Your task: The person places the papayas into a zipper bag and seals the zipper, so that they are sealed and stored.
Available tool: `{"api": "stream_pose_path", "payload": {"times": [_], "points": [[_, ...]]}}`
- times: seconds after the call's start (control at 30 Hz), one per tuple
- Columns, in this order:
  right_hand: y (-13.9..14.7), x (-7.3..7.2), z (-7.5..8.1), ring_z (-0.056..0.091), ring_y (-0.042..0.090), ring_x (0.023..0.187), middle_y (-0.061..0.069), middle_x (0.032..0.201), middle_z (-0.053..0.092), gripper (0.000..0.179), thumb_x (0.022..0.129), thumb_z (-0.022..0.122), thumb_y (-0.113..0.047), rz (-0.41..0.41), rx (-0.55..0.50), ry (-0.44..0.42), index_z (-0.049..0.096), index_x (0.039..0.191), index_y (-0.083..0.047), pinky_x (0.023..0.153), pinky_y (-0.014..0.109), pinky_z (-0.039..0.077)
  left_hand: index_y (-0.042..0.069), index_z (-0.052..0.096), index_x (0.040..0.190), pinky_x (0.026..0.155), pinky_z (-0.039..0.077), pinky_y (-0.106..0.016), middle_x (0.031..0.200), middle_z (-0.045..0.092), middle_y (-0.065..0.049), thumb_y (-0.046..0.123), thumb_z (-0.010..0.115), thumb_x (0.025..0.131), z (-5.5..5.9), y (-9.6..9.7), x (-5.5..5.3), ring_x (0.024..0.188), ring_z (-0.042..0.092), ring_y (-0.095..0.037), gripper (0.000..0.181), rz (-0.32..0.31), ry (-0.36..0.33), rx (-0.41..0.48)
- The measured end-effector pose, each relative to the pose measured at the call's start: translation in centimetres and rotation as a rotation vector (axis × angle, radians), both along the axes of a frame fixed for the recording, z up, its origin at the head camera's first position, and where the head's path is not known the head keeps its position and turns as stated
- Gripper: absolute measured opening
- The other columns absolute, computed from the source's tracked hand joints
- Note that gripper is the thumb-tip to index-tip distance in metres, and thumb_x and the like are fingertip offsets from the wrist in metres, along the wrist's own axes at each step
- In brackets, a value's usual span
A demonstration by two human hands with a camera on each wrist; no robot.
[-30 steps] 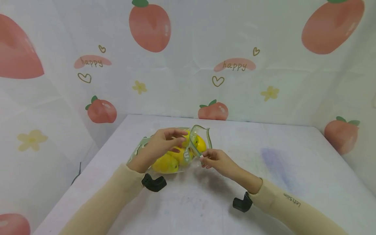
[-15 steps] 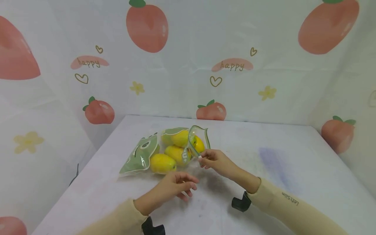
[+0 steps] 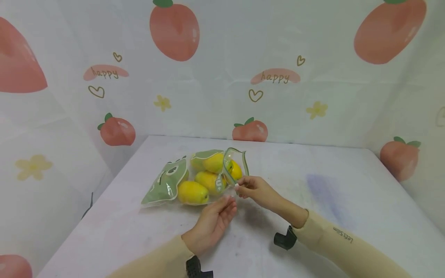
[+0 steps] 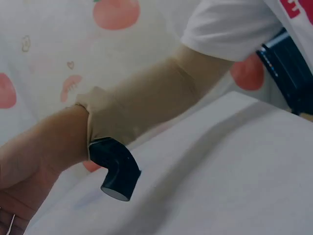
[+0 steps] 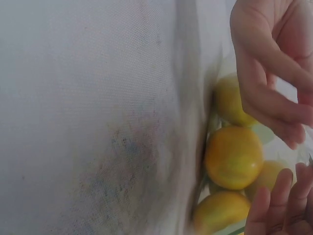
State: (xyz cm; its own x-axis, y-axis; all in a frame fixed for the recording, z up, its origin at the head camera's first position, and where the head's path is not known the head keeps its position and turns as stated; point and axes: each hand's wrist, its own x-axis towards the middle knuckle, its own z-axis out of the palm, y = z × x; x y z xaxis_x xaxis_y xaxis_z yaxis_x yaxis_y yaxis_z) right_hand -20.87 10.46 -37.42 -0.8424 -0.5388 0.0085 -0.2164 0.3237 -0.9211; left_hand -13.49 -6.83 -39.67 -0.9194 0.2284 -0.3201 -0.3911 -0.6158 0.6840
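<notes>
A clear plastic zip bag (image 3: pixel 163 189) with green print lies on the table, its mouth standing partly open to the right. Inside it are several yellow mangoes (image 3: pixel 192 192). My right hand (image 3: pixel 259 191) pinches the small white slider (image 3: pixel 237 185) at the near end of the bag's green zip strip. My left hand (image 3: pixel 212 222) is in front of the bag with its palm turned inward and fingers loosely bent, fingertips right at the bag's near corner. In the right wrist view the left hand (image 5: pixel 274 73) is above and the right hand (image 5: pixel 286 205) below, mangoes behind them.
A white table (image 3: pixel 313 239) with a bluish-purple stain (image 3: pixel 325 193) extends to the right. Behind it hangs a white cloth (image 3: pixel 215 85) printed with peaches. Each wrist wears a black camera mount (image 3: pixel 286 238). A dark cord (image 3: pixel 88 206) shows at the left edge.
My left hand has drawn back from over the bag toward the near side, then turned its palm inward and come up to the bag's near corner. The right hand keeps its pinch.
</notes>
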Motion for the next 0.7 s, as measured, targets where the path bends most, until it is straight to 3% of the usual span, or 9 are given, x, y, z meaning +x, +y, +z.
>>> {"api": "stream_pose_path", "payload": {"times": [0.17, 0.3, 0.53, 0.7], "points": [[-0.1, 0.1, 0.1, 0.056, 0.016, 0.075, 0.004, 0.083, 0.061, 0.020, 0.097, 0.058, -0.016, -0.006, -0.004, -0.004, 0.061, 0.098, 0.004, 0.076, 0.037, 0.053, 0.007, 0.066, 0.098, 0.080, 0.054, -0.016, 0.089, 0.065, 0.000, 0.017, 0.060, 0.097, 0.0, 0.7, -0.5, 0.079, 0.062, -0.006, 0.011, 0.069, -0.030, 0.030], [-0.2, 0.2, 0.2, 0.058, 0.021, 0.078, 0.007, 0.085, 0.062, 0.020, 0.096, 0.059, -0.016, -0.025, -0.011, -0.002, 0.061, 0.096, 0.004, 0.077, 0.039, 0.053, 0.007, 0.068, 0.095, 0.076, 0.054, -0.014, 0.086, 0.066, 0.000, 0.014, 0.059, 0.097, -0.2, 1.0, -0.8, 0.075, 0.063, -0.005, 0.011, 0.098, -0.028, 0.022], [-0.5, 0.6, 0.4, 0.056, 0.016, 0.074, 0.003, 0.078, 0.060, 0.021, 0.095, 0.059, -0.018, -0.084, 0.038, -0.010, 0.059, 0.087, 0.001, 0.074, 0.037, 0.052, -0.005, 0.059, 0.112, 0.080, 0.054, -0.015, 0.086, 0.068, -0.002, 0.009, 0.059, 0.096, -0.2, 1.2, -0.8, 0.080, 0.068, -0.006, 0.021, 0.144, 0.005, -0.029], [-1.2, 0.8, 0.6, 0.055, 0.015, 0.070, 0.004, 0.075, 0.059, 0.020, 0.094, 0.058, -0.017, -0.139, 0.067, -0.010, 0.059, 0.086, 0.000, 0.067, 0.032, 0.051, -0.009, 0.053, 0.116, 0.082, 0.054, -0.015, 0.088, 0.065, -0.003, 0.005, 0.057, 0.096, -0.3, 1.3, -0.5, 0.081, 0.067, -0.005, 0.025, 0.156, 0.027, -0.064]]}}
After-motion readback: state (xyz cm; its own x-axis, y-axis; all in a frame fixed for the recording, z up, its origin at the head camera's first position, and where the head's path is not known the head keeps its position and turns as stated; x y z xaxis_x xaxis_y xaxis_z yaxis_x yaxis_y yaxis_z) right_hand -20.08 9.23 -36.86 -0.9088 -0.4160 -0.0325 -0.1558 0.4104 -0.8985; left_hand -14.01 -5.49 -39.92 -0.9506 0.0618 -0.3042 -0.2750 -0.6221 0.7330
